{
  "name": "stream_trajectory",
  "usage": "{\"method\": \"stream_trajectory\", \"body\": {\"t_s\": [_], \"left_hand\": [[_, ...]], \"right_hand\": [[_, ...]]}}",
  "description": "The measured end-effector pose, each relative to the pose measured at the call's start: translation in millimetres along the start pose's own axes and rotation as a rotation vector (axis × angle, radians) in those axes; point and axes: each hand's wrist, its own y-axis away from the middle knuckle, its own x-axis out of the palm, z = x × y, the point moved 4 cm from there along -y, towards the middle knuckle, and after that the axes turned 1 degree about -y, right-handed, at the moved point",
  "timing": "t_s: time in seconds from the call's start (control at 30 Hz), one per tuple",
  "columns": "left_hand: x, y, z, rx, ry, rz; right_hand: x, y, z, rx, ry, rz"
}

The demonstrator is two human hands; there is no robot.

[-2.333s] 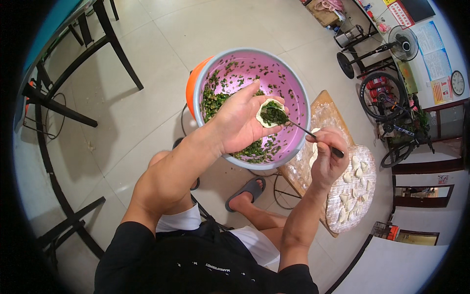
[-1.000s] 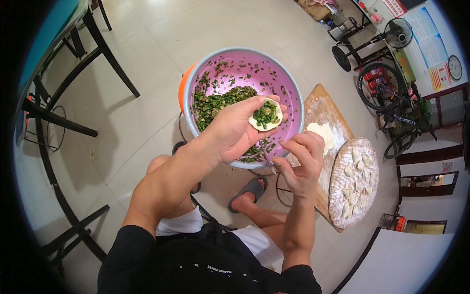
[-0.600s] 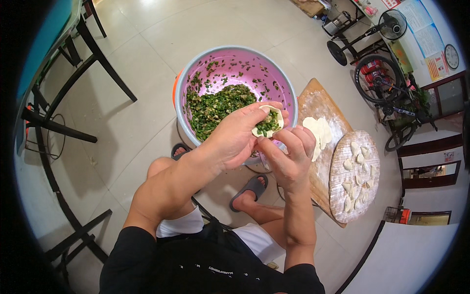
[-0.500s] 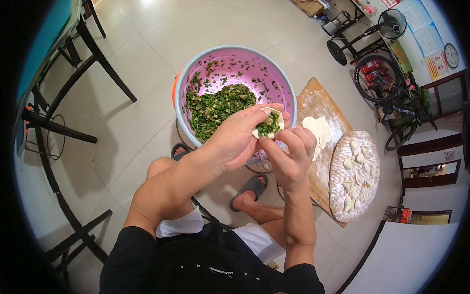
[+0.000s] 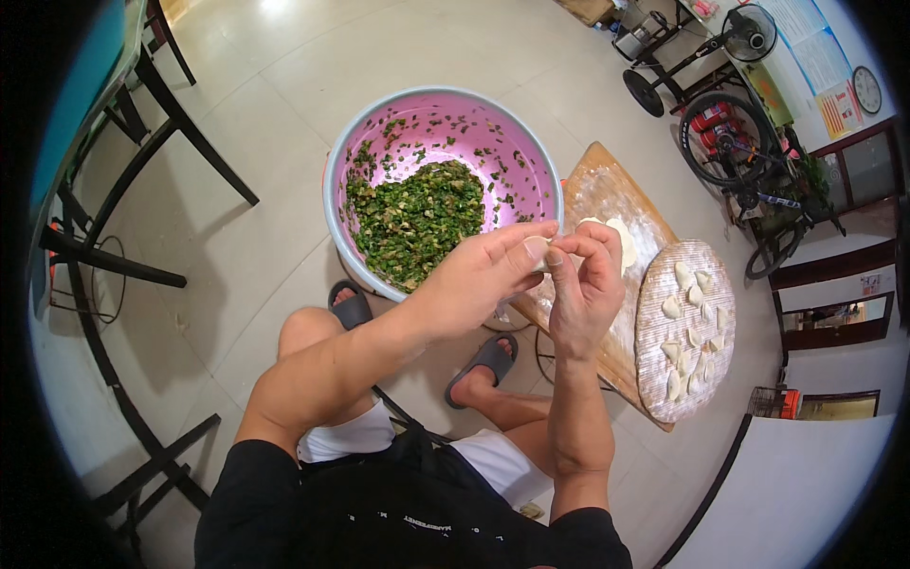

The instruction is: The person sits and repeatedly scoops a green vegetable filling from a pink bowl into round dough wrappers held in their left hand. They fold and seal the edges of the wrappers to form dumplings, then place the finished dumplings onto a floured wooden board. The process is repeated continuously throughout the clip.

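Note:
A dumpling (image 5: pixel 543 266) is pinched between my two hands, mostly hidden behind the fingers. My left hand (image 5: pixel 483 270) cradles it from the left, its thumb pressing at the top. From the right, my right hand (image 5: pixel 586 289) closes thumb and forefinger on the dumpling's edge. Just left of and beyond the hands, a big pink bowl (image 5: pixel 445 112) with a pale rim holds chopped green filling (image 5: pixel 417 218). Behind my right fingers a pile of round dough wrappers (image 5: pixel 626 245) lies on a floured wooden board (image 5: pixel 607 180), partly covered from sight.
A round floured tray (image 5: pixel 654 379) with several shaped dumplings (image 5: pixel 672 306) rests on the board's right part. Dark chair legs (image 5: pixel 194 133) stand at the left. A bicycle (image 5: pixel 725 142) and a standing fan (image 5: pixel 749 33) are at the far right. My sandalled feet are below the bowl.
The open wrapper with green filling showing has been folded over, and the filling is no longer visible. Both hands have drawn together, fingers meeting at the edge. The view has shifted slightly.

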Motion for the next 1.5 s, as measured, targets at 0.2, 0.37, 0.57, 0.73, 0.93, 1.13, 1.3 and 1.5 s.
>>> {"method": "stream_trajectory", "body": {"t_s": [0.2,0.37,0.57,0.73,0.93,1.13,1.3,1.5], "left_hand": [[-0.8,-0.5,3.4,0.185,-0.182,-0.044],[0.0,-3.6,6.8,0.157,0.103,-0.077],[0.2,-0.1,8.3,0.372,-0.219,-0.133],[-1.4,0.0,16.1,0.456,-0.33,-0.203],[5.2,0.8,18.1,0.464,-0.396,-0.214],[5.3,3.6,19.9,0.471,-0.505,-0.313],[6.4,1.8,22.2,0.388,-0.484,-0.268],[10.2,4.5,25.1,0.182,-0.241,-0.1]], "right_hand": [[-0.4,6.3,-4.5,0.082,-0.047,-0.03],[20.7,27.4,-9.6,0.258,-0.33,-0.066],[19.2,32.5,-3.6,0.322,-0.18,0.107],[16.2,32.6,3.8,0.323,-0.088,0.066],[15.6,32.8,10.3,0.261,-0.046,-0.088],[21.5,38.4,4.1,0.241,0.023,-0.109],[14.1,40.3,-7.2,0.23,-0.157,-0.088],[0.4,40.2,-18.2,0.292,-0.256,-0.061]]}}
